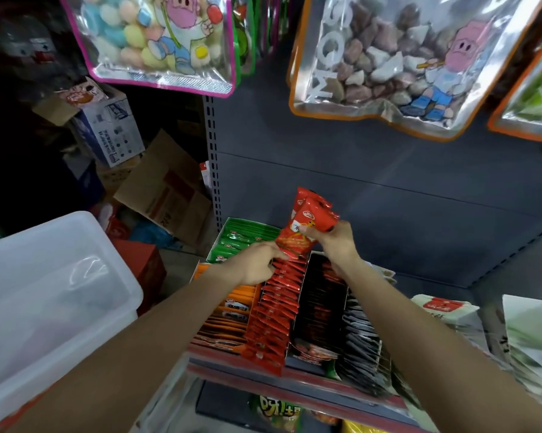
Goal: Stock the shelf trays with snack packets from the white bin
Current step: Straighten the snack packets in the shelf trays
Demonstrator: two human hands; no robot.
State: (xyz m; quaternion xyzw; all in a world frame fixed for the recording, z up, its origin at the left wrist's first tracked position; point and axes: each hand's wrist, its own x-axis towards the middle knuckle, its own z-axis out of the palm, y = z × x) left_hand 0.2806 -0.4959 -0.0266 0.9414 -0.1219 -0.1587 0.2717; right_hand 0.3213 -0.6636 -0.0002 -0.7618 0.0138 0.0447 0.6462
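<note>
my right hand [332, 242] grips a small stack of red snack packets [307, 226] above the red tray row [276, 310]. left hand [257, 264] fingers touch the stack's lower edge, grip unclear. white bin [44, 292] sits at my left.

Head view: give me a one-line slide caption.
Both hands, left and right, hold red snack packets above the red tray row on the shelf.

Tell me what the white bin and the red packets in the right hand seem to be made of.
White bin: looks like translucent plastic, smooth and slightly glossy; light glints on its wall and shapes show dimly through it.
Red packets, held by the right hand: apparently thin glossy film or foil, with crimped ends and a printed face.
</note>
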